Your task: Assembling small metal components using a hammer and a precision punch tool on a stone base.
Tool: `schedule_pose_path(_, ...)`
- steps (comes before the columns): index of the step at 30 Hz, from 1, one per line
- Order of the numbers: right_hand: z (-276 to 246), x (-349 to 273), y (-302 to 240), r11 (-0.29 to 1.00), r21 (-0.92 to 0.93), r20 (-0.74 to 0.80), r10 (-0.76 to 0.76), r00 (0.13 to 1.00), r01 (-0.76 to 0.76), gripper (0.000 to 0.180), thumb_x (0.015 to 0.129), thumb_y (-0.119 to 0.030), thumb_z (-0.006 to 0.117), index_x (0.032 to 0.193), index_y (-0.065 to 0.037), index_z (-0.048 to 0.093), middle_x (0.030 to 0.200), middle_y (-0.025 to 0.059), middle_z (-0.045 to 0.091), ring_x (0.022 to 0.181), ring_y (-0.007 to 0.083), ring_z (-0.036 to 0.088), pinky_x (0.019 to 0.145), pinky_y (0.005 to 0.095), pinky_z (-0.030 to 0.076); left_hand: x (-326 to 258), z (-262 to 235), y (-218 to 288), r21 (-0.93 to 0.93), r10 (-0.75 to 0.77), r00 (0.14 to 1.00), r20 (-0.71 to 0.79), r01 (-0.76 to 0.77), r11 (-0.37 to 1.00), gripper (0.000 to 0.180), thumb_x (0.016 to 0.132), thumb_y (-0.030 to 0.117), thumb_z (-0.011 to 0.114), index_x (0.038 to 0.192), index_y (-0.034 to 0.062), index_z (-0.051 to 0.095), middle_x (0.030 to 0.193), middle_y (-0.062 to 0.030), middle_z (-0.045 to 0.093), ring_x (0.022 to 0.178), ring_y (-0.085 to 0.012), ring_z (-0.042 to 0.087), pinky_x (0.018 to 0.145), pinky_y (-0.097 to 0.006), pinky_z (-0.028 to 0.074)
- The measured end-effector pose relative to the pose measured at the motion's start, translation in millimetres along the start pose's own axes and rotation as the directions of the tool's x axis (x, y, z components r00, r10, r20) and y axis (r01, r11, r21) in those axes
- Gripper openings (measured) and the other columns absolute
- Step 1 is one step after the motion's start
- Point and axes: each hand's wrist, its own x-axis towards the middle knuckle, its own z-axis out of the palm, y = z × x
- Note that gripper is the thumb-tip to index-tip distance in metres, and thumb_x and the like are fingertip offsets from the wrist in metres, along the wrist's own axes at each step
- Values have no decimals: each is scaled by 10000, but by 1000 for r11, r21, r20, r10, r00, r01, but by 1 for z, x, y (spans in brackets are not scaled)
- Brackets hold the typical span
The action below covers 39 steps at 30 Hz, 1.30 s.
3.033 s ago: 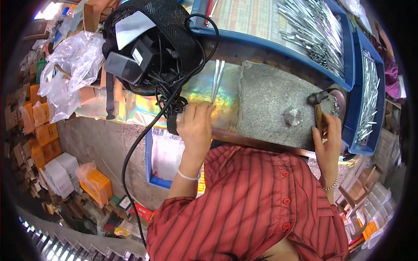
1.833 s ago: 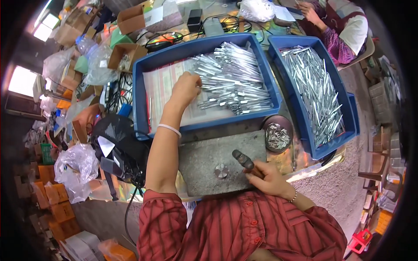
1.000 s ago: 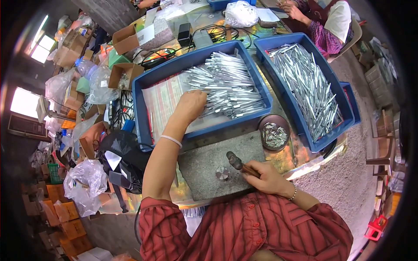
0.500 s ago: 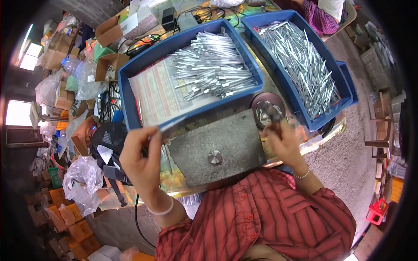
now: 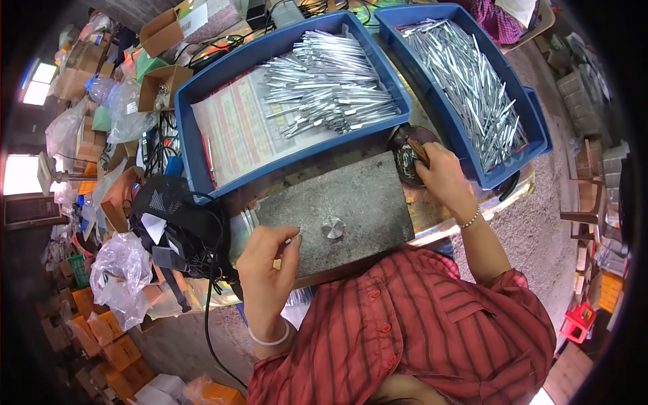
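Observation:
My left hand (image 5: 268, 260) hovers over the near left part of a flat grey metal block (image 5: 364, 196). Its thumb and forefinger are pinched together; whatever sits between them is too small to make out. On the block stands a small round metal piece (image 5: 333, 227), just right of those fingers. My right hand (image 5: 444, 177) is closed round the brown handle of what looks like a hammer (image 5: 418, 150), its dark head over a round dish (image 5: 408, 174) of small metal bits. A few thin metal rods (image 5: 249, 220) lie along the block's left edge.
Beyond the block stands a blue tray (image 5: 290, 162) with many silver rods (image 5: 337, 88) on printed sheets. Another blue tray (image 5: 499, 177) full of rods stands to its right. A black bag (image 5: 179, 216) with cables lies left. Another person's checked sleeve (image 5: 496, 20) shows at the far right.
My left hand has come right and nearer to me, from the block's far left corner; the thin rod seen in it no longer shows. My right hand has moved farther away, beside the dish.

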Motion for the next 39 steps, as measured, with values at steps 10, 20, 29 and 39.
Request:
schedule_pose_path(10, -11, 0, -3, 979, 205, -91, 0, 996, 19, 158, 747, -54, 582, 764, 48, 463, 674, 209, 455, 606, 345, 478, 563, 374, 371, -2, 17, -25, 11, -15, 999, 38, 15, 1000, 102, 784, -34, 590, 879, -8, 615, 715, -63, 528, 587, -111, 494, 540, -223, 385)
schedule_pose_path(20, -26, -15, -12, 792, 562, 30, 270, 962, -240, 139, 822, -100, 580, 746, 4, 527, 598, -43, 445, 540, 39, 374, 483, 211, 282, -8, 26, -42, -74, -103, 994, 49, 106, 992, 81, 840, 7, 547, 895, -24, 598, 825, -74, 567, 678, -98, 521, 590, -222, 405)
schedule_pose_path(29, -36, -36, -82, 503, 749, 555, -120, 823, -431, 84, 787, -68, 637, 832, -31, 577, 676, -40, 510, 572, 24, 452, 482, 185, 322, 9, 48, 9, -404, 113, 969, 220, -15, 915, 188, 827, 8, 554, 1006, -14, 605, 848, -87, 588, 720, -157, 558, 653, -250, 444)
schedule_pose_path(39, -26, -46, -102, 202, 785, 605, -45, 795, -586, 93, 833, -71, 602, 885, -27, 540, 634, -33, 469, 435, 13, 363, 382, 168, 258, -7, 55, 4, -348, 195, 963, 189, -120, 930, 171, 828, 35, 582, 989, -14, 615, 873, -116, 618, 736, -200, 594, 660, -264, 462)
